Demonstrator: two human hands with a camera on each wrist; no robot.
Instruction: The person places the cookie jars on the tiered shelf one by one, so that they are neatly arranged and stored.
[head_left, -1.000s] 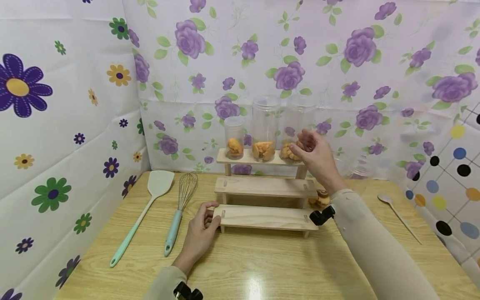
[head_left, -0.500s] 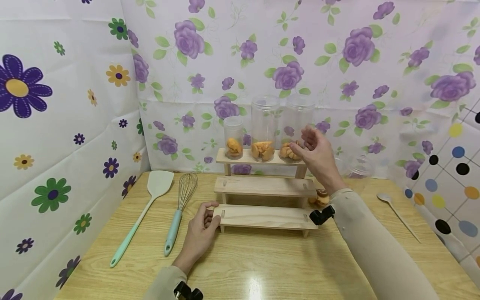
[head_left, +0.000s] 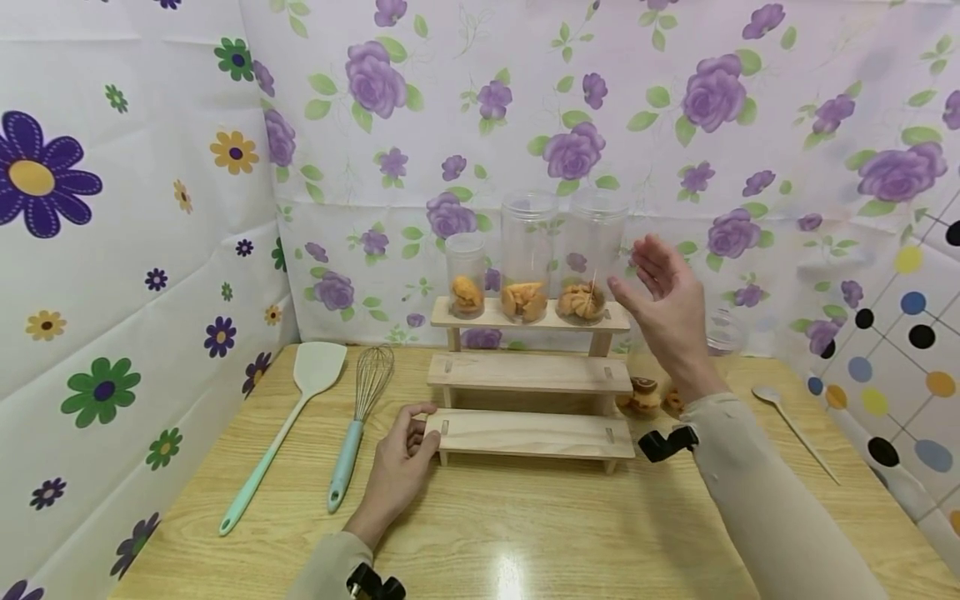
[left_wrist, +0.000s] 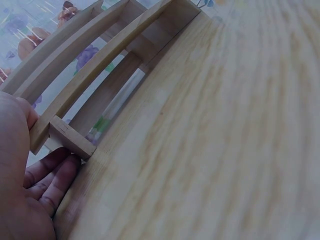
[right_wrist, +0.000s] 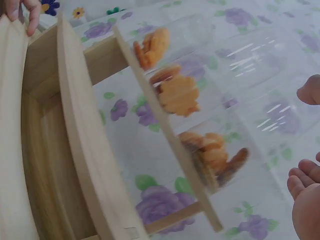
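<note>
A three-tier wooden display shelf (head_left: 532, 433) stands on the table. My left hand (head_left: 401, 458) grips the left end of its lowest tier; the left wrist view has fingers (left_wrist: 60, 180) tucked under the board beside the leg (left_wrist: 72, 137). Along the top tier stand a short clear jar (head_left: 467, 283), a tall clear jar (head_left: 527, 258) and another tall clear jar (head_left: 588, 300), each with biscuits at the bottom. Right of that last jar, my right hand (head_left: 671, 312) is in the air, thumb and fingers spread apart and holding nothing. The right wrist view shows it apart from the jars.
At the left lie a spatula (head_left: 321, 367) and a whisk (head_left: 348, 467). Behind my right forearm, biscuits (head_left: 641, 397) sit beside the shelf, partly hidden, with a clear jar (head_left: 725, 332) behind. A spoon (head_left: 795, 433) lies at the right. Patterned cloth (head_left: 450, 125) hangs close behind.
My right hand has moved right, away from the right-hand tall jar, whose biscuits now show fully. My left hand and the shelf have stayed in place.
</note>
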